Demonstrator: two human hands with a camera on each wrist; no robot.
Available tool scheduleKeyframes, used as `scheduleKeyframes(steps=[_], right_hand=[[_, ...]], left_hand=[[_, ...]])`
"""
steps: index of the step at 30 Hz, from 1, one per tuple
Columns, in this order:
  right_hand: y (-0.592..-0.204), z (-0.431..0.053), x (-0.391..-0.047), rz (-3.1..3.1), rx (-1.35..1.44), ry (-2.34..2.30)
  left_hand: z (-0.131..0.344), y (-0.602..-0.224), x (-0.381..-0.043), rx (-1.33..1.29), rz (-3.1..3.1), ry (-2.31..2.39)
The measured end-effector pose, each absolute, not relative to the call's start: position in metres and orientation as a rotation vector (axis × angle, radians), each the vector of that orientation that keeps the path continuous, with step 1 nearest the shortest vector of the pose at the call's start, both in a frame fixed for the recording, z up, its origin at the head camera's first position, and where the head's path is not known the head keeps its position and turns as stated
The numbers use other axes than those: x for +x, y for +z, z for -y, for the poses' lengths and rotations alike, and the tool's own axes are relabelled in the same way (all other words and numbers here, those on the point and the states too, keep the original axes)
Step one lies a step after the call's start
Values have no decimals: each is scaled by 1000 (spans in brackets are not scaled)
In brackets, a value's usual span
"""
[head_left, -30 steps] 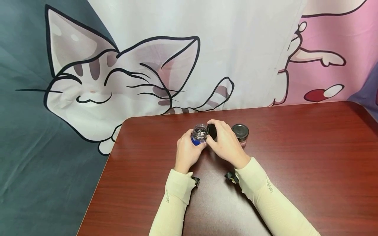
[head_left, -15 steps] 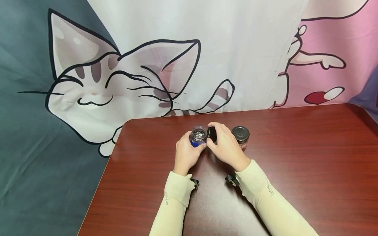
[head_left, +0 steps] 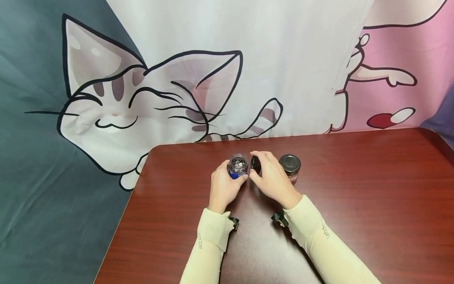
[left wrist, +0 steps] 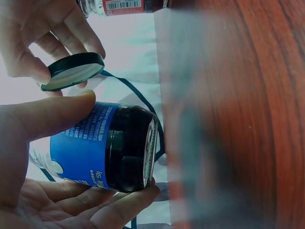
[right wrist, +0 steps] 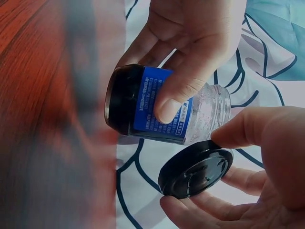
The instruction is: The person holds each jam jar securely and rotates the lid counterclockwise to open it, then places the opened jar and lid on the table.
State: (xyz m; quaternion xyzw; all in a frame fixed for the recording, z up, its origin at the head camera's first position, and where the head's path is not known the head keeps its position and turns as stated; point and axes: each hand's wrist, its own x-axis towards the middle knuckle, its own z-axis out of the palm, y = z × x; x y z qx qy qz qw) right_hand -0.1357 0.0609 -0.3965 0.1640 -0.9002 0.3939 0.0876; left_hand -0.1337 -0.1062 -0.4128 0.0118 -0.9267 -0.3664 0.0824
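Note:
A small glass jar (head_left: 238, 162) with a blue label (left wrist: 86, 143) has its mouth uncovered, and dark contents with pale glints show inside. My left hand (head_left: 225, 187) grips it round the label, thumb on one side and fingers on the other. Beside the jar's mouth, my right hand (head_left: 273, 179) pinches a black screw lid (right wrist: 196, 171) by its edge. The lid is tilted on its side, its pale inner face (left wrist: 76, 76) turned toward the jar in the left wrist view. In the head view a narrow gap separates lid and jar.
A second jar (head_left: 290, 163) with a dark lid stands just right of my right hand; its reddish label (left wrist: 124, 5) shows in the left wrist view. The brown wooden table (head_left: 354, 205) ends at a cartoon-cat curtain (head_left: 177, 90) behind.
The lid has moved slightly right, away from the jar's mouth, widening the gap between them. My left hand still holds the jar. The head view has shifted slightly upward.

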Motion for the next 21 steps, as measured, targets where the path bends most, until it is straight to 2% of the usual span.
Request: scheduleKeyframes(steps=[21], right_hand=[[-408,-57,-136,2684,482,1141]], left_hand=[[109,-417,-134,50,2734,-1139]])
